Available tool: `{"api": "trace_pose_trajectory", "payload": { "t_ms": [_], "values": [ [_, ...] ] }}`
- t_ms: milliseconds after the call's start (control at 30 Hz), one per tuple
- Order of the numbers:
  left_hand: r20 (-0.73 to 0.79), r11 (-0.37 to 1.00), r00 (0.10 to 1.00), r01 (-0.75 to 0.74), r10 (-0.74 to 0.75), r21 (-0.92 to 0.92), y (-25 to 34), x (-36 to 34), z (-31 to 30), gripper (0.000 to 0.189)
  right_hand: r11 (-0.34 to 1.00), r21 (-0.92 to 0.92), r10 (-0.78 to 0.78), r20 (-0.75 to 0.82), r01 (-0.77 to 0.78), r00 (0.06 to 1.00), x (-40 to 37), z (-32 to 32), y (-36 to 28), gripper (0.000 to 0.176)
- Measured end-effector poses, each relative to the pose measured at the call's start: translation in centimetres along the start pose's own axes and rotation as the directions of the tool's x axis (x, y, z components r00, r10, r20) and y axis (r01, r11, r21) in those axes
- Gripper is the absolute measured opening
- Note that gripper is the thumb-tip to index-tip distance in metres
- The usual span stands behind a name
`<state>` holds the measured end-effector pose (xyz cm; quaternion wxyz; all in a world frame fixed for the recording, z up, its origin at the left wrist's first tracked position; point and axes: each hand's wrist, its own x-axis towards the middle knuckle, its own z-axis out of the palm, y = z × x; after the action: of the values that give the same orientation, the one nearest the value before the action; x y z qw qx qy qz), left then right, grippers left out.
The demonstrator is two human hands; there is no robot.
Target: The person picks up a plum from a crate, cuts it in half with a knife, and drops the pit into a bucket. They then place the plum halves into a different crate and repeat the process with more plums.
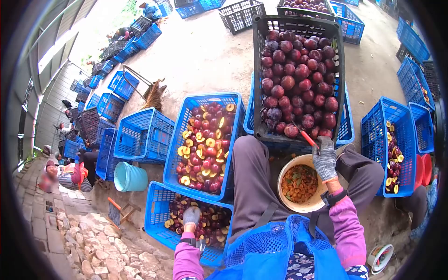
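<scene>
Plums (301,71) lie just beyond the right hand (324,161), which grips a red-handled knife (307,137).

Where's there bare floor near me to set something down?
On the pale concrete floor, beyond the upper blue plastic crate of halved plums; also between the black plastic crate of whole plums and the blue plastic crate at right. It's crowded between your legs, around the cream round bucket.

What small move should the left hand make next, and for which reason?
Probably lift the left hand toward the whole plums: it is down at the cut plums, while the right hand holds the knife pointing at the whole ones.
</scene>
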<state>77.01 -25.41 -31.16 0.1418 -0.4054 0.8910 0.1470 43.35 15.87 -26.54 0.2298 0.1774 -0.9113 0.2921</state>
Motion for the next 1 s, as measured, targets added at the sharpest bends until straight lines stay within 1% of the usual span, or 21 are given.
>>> {"api": "trace_pose_trajectory", "payload": {
  "t_ms": [33,67,133,200,300,333,367,400,433,500,533,567,633,667,700,800,867,900,933,967,1000],
  "values": [
    [-0.242,0.987,0.97,-0.053,0.016,-0.149,2.0,1.7,-1.3,0.032,1.0,0.002,0.0,0.002,0.0,1.0,0.2,0.6,0.3,0.027],
    [-0.01,0.796,0.991,0.099,-0.131,-0.597,4.2,3.2,-3.4,0.03,0.996,-0.084,-0.032,0.029,0.034,0.999,0.3,1.2,0.4,0.031],
    [-0.124,0.617,0.987,-0.035,-0.102,-0.786,8.8,6.2,-5.1,0.028,0.981,-0.184,-0.034,0.121,0.056,0.992,0.5,2.3,0.9,0.044],
    [-0.099,0.526,0.995,-0.097,0.025,-0.845,11.6,10.4,-5.1,0.023,0.981,-0.195,0.021,0.186,0.016,0.982,0.5,2.7,0.7,0.044],
    [-0.379,0.67,0.882,-0.461,0.278,-0.582,13.1,19.1,-1.0,0.024,0.978,-0.207,0.066,0.281,-0.006,0.957,0.8,3.2,0.2,0.044],
    [-0.306,0.767,0.91,-0.403,0.279,-0.499,14.4,21.1,-0.4,0.027,0.957,-0.278,-0.018,0.235,0.085,0.972,0.1,4.4,1.4,0.042],
    [-0.301,0.847,0.898,-0.415,0.321,-0.334,19.5,17.5,-4.0,0.03,0.944,-0.324,0.057,0.319,0.053,0.946,0.9,3.8,0.7,0.033],
    [-0.362,0.851,0.864,-0.456,0.351,-0.261,19.5,20.5,-1.2,0.031,0.942,-0.335,0.075,0.277,0.023,0.958,0.7,4.6,1.1,0.033],
    [-0.424,0.857,0.825,-0.482,0.373,-0.184,18.5,23.4,1.4,0.033,0.939,-0.343,0.12,0.32,-0.003,0.94,1.3,4.4,0.8,0.036],
    [-0.278,0.929,0.894,-0.369,0.351,-0.014,20.4,23.2,1.5,0.034,0.932,-0.363,0.113,0.303,0.006,0.946,1.3,4.8,1.1,0.035],
    [-0.243,0.931,0.905,-0.365,0.348,-0.024,21.3,22.7,0.9,0.035,0.926,-0.378,0.125,0.294,-0.005,0.948,1.5,5.0,1.4,0.035],
    [-0.313,0.901,0.859,-0.434,0.406,-0.02,21.7,22.7,0.9,0.034,0.931,-0.365,0.132,0.317,-0.008,0.939,1.7,5.1,1.5,0.035],
    [-0.239,0.818,0.872,-0.485,0.426,-0.31,21.8,23.1,0.2,0.031,0.936,-0.352,0.144,0.344,-0.015,0.928,1.8,5.3,1.4,0.035],
    [-0.277,0.768,0.892,-0.449,0.357,-0.457,22.2,22.9,-0.2,0.029,0.933,-0.359,0.169,0.362,-0.03,0.917,2.1,5.5,1.2,0.033],
    [-0.28,0.766,0.89,-0.453,0.36,-0.455,22.7,22.7,-0.6,0.029,0.93,-0.366,0.191,0.378,-0.043,0.906,2.6,5.6,1.1,0.031],
    [-0.446,0.456,0.874,-0.483,0.194,-0.748,26.1,18.9,-2.8,0.025,0.944,-0.325,0.184,0.377,-0.057,0.908,2.4,6.5,1.9,0.024],
    [-0.328,0.308,0.899,-0.412,0.29,-0.858,30.1,13.2,-5.2,0.023,0.953,-0.297,0.164,0.334,-0.061,0.928,2.2,5.8,1.9,0.021],
    [-0.284,0.257,0.889,-0.386,0.358,-0.886,32.1,10.9,-5.4,0.023,0.972,-0.14,0.222,0.319,-0.186,0.921,1.9,4.7,1.8,0.019],
    [-0.401,0.307,0.78,-0.578,0.48,-0.756,33.9,9.9,-4.3,0.025,0.953,0.023,0.281,0.315,-0.303,0.907,1.5,3.5,1.7,0.017],
    [-0.48,0.321,0.637,-0.744,0.603,-0.586,35.7,9.2,-3.3,0.027,0.953,0.025,0.281,0.309,-0.303,0.909,0.8,2.5,1.6,0.017],
    [-0.445,0.329,0.567,-0.798,0.693,-0.505,37.7,8.3,-2.6,0.033,0.857,0.242,0.364,0.343,-0.455,0.866,-0.1,1.4,1.6,0.017]
  ]
}}
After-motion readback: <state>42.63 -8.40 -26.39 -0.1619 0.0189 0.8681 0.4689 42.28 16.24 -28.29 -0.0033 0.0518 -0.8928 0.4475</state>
